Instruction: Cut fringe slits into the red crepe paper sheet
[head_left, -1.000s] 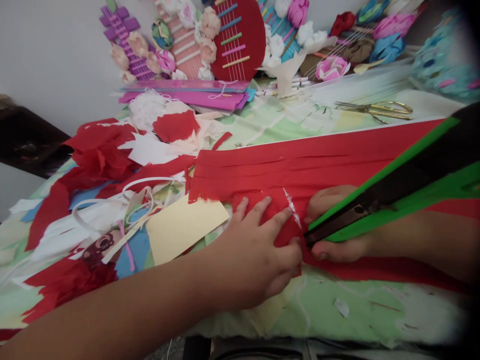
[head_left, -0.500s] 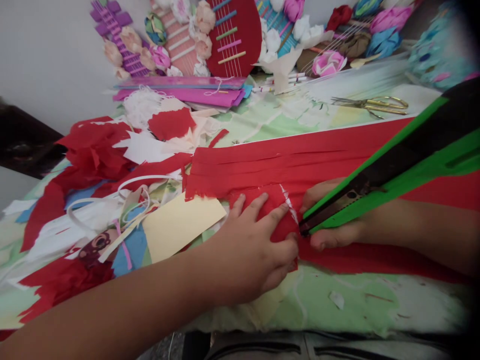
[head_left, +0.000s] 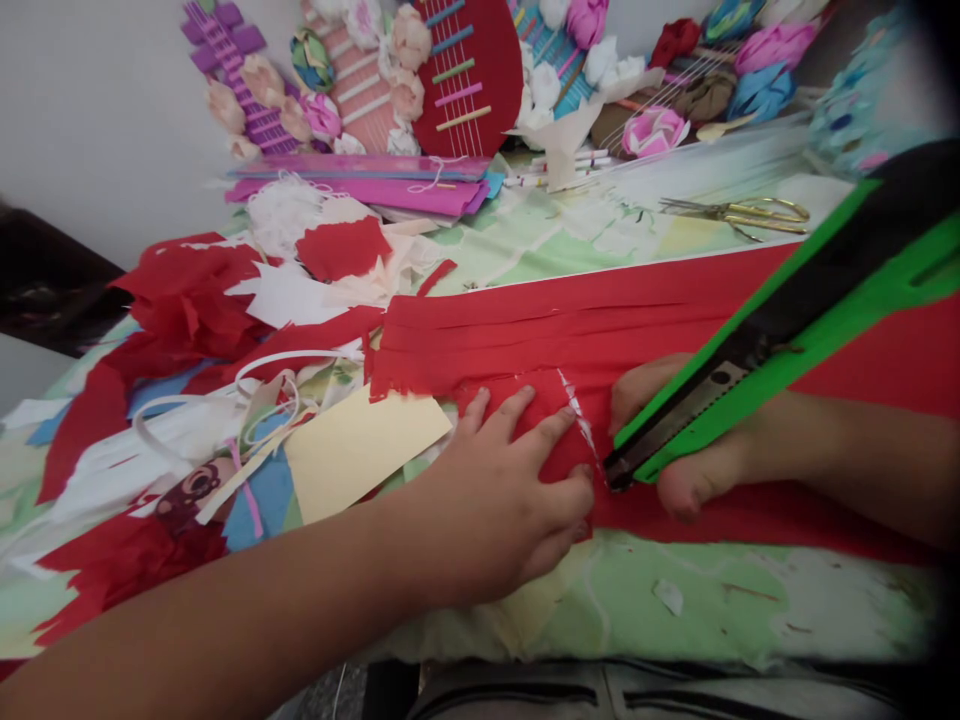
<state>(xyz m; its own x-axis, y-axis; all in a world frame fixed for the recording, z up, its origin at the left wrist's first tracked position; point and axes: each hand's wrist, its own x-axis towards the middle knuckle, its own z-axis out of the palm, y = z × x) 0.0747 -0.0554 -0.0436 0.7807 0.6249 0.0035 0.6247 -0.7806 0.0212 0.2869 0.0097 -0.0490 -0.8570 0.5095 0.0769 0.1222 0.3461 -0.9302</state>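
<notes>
My left hand (head_left: 510,500) lies flat with fingers spread on a long sheet of red crepe paper (head_left: 660,320), pressing down a loose flap near its front edge. My right hand (head_left: 675,450) sits just to the right of it, wrapped around a green and black utility knife (head_left: 780,330). The blade tip touches the red paper close to my left fingertips, beside a short torn white line. Several long slits run along the sheet.
A cream card (head_left: 360,445), red and white paper scraps (head_left: 195,300) and white strips lie at the left. Gold scissors (head_left: 742,212) rest at the back right. Paper flowers and craft boards (head_left: 465,70) line the wall. The table's front edge is near my arms.
The knife handle has swung higher and to the right, and the blade tip has dropped slightly toward the front edge. My right hand has turned with it. My left hand stays pressed in place.
</notes>
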